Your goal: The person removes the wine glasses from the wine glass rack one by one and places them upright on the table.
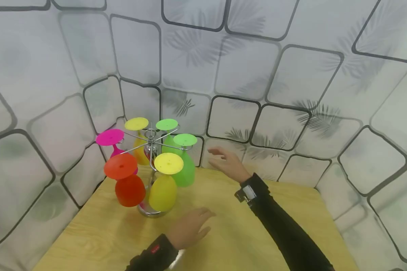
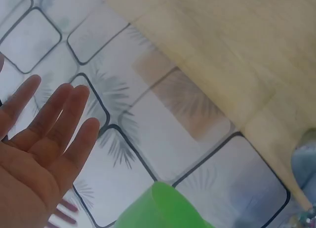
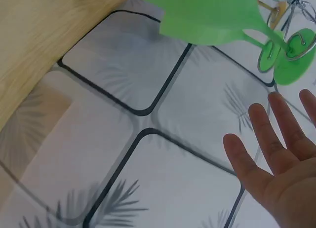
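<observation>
A chrome stemware rack (image 1: 151,139) stands on the table, with several coloured plastic wine glasses hanging upside down from its arms. Nearest are a red glass (image 1: 130,190) and a yellow glass (image 1: 163,192); a magenta glass (image 1: 110,137) is on the left. Behind on the right hang two green glasses, the closer green glass (image 1: 184,169) facing my right hand (image 1: 228,164). That hand is raised, fingers loosely extended, holding nothing. My left hand (image 1: 189,227) hovers in front of the rack, also holding nothing. Both wrist views show spread fingers apart from the glasses.
The light wooden table (image 1: 251,233) runs back to a wall (image 1: 244,71) covered in a pale rounded-block and leaf pattern, which also closes in on the left and right. Another yellow glass (image 1: 140,148) hangs at the rack's back left.
</observation>
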The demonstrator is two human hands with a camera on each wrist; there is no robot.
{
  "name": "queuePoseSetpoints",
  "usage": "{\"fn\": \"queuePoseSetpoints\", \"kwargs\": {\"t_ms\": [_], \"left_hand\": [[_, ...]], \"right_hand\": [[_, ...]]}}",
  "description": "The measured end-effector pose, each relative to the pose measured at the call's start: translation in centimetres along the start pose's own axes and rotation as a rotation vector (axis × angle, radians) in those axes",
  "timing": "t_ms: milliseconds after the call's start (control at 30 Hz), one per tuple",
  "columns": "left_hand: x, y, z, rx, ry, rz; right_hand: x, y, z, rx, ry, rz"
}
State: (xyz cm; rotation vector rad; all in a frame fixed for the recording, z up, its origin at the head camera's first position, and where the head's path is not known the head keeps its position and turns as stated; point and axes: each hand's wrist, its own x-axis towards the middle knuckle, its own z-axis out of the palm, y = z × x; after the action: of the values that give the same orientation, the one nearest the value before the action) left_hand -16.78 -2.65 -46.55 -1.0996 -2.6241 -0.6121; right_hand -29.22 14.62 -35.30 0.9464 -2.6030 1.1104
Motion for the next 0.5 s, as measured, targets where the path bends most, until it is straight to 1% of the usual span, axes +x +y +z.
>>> {"fn": "queuePoseSetpoints", "kwargs": {"t_ms": [100, 200, 233, 300, 433, 467, 500], "left_hand": [[-0.7, 0.8, 0.8, -0.025, 0.003, 0.034], [-1.2, 1.4, 1.5, -0.072, -0.012, 0.035], [-1.3, 1.5, 1.6, -0.09, -0.023, 0.025], [-1.5, 1.9, 1.6, -0.134, -0.073, -0.024], [-1.8, 2.1, 1.5, -0.197, -0.168, -0.131], [-1.9, 2.1, 1.5, -0.202, -0.184, -0.152], [-2.0, 2.0, 1.5, -0.201, -0.189, -0.157]], "right_hand": [[2.8, -1.0, 0.2, -0.027, -0.044, -0.024], [5.1, -1.9, 0.6, -0.06, -0.072, -0.069], [5.7, -2.2, 0.6, -0.057, -0.083, -0.072], [6.8, -2.7, 0.8, -0.034, -0.114, -0.064], [8.5, -3.5, 0.9, -0.03, -0.189, 0.0], [8.8, -3.6, 1.0, -0.037, -0.207, 0.011], [9.0, -3.8, 1.0, -0.044, -0.224, 0.022]]}}
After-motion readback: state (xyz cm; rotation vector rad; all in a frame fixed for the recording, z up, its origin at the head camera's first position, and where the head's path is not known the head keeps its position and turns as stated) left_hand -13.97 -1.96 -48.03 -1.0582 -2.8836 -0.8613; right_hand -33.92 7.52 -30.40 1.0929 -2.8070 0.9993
